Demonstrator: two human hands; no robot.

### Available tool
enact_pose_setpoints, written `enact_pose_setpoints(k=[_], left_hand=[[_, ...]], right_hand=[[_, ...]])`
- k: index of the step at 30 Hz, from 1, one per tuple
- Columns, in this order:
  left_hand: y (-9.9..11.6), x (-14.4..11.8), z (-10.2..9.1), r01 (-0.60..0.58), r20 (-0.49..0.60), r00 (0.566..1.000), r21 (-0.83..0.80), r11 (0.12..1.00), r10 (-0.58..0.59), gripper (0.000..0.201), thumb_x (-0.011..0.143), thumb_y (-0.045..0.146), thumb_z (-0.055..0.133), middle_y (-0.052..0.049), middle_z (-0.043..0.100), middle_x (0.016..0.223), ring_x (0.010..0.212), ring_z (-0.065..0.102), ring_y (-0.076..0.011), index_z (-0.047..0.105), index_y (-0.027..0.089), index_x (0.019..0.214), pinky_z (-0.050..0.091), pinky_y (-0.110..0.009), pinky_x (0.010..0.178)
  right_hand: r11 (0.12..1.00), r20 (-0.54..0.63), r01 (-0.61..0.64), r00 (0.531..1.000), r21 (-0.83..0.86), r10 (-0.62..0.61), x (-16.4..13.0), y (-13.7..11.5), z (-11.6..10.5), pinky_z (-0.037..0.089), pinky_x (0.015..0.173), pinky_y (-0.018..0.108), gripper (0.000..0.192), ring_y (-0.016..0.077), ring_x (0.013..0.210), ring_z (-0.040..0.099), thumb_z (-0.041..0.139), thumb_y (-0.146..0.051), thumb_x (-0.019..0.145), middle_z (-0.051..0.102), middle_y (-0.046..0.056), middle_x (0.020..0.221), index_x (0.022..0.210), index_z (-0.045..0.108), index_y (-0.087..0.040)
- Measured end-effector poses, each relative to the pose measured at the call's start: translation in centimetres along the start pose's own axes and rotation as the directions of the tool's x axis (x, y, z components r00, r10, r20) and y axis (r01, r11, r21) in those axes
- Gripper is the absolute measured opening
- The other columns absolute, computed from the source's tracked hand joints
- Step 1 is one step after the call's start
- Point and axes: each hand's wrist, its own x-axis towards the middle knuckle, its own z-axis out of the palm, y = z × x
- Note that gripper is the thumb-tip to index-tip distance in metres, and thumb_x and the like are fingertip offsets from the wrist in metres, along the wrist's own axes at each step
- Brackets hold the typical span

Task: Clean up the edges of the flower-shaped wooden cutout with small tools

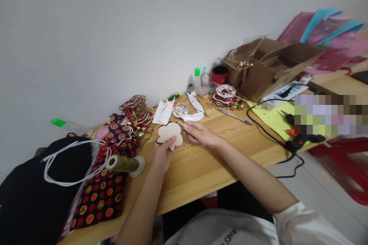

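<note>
My left hand (163,155) grips a pale, cloud-shaped flat piece (169,132) with a dark edge, its thumb lying on the face. Just right of that piece, the fingers of my right hand (198,133) are pinched together near its edge. Whatever they hold, if anything, is too small to make out. Behind the hands lie a round wooden disc (180,111) with dark markings, crumpled white paper (163,111) and a white tube (195,104). To the left is a stack of patterned ornaments (136,109) with red cords and small brass bells (140,130).
An olive thread spool (123,164), patterned black fabric (100,199) and a coiled white cord (71,182) lie left. Small bottles (197,80), a red cup (219,74) and cardboard boxes (264,69) line the back. A black cable (267,132) crosses yellow paper (263,116) at right.
</note>
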Motion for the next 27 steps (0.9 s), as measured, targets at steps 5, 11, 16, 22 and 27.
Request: enact_pose_setpoints(k=[5, 11, 16, 22, 27], left_hand=[[-0.05, 0.06, 0.0, 0.0, -0.005, 1.0, -0.014, 1.0, 0.0, 0.036, 0.041, 0.018, 0.082, 0.0, 0.069, 0.068, 0.057, 0.061, -0.0108, 0.065, 0.015, 0.073, 0.041, -0.017, 0.046], [0.04, 0.26, 0.02, -0.03, -0.01, 1.0, -0.071, 0.997, 0.03, 0.042, 0.04, 0.017, 0.082, 0.001, 0.069, 0.069, 0.056, 0.06, -0.0094, 0.066, 0.018, 0.078, 0.036, -0.015, 0.042], [0.0, 0.26, 0.01, -0.027, -0.002, 1.0, -0.027, 0.999, 0.027, 0.039, 0.042, 0.019, 0.083, 0.001, 0.069, 0.071, 0.058, 0.061, -0.01, 0.066, 0.017, 0.076, 0.037, -0.015, 0.042], [-0.35, 0.46, -0.11, -0.049, 0.04, 0.998, 0.03, 0.998, 0.048, 0.034, 0.046, 0.023, 0.082, -0.002, 0.069, 0.071, 0.055, 0.058, -0.0089, 0.067, 0.014, 0.075, 0.033, -0.014, 0.039], [-0.46, 0.34, -0.01, -0.064, 0.056, 0.997, 0.065, 0.996, 0.061, 0.033, 0.047, 0.025, 0.081, -0.002, 0.067, 0.067, 0.048, 0.052, -0.0065, 0.066, 0.013, 0.074, 0.03, -0.015, 0.037]], right_hand=[[1.0, -0.019, -0.015, 1.0, 0.008, 0.015, 0.05, -0.01, 0.07, 0.019, 0.027, 0.014, 0.036, 0.0023, 0.028, 0.023, 0.04, -0.05, 0.087, 0.037, -0.011, 0.038, 0.072, 0.043, -0.017], [0.999, -0.006, -0.042, 0.999, 0.025, 0.042, 0.04, 0.09, 0.07, 0.016, 0.025, 0.014, 0.035, 0.0025, 0.026, 0.021, 0.035, -0.047, 0.09, 0.037, -0.011, 0.039, 0.074, 0.044, -0.017], [0.999, 0.015, -0.04, 0.999, 0.03, 0.039, 0.05, 0.14, 0.08, 0.017, 0.025, 0.014, 0.036, 0.0026, 0.025, 0.021, 0.035, -0.049, 0.089, 0.036, -0.012, 0.038, 0.074, 0.044, -0.017], [0.999, -0.008, -0.022, 1.0, 0.037, 0.022, 0.0, 0.03, 0.24, 0.018, 0.025, 0.014, 0.036, 0.0027, 0.026, 0.022, 0.034, -0.048, 0.089, 0.036, -0.011, 0.038, 0.072, 0.042, -0.018], [0.999, -0.025, -0.012, 1.0, 0.041, 0.013, -0.01, 0.2, 0.23, 0.018, 0.025, 0.013, 0.036, 0.0026, 0.026, 0.021, 0.035, -0.051, 0.088, 0.036, -0.012, 0.039, 0.073, 0.042, -0.018]])
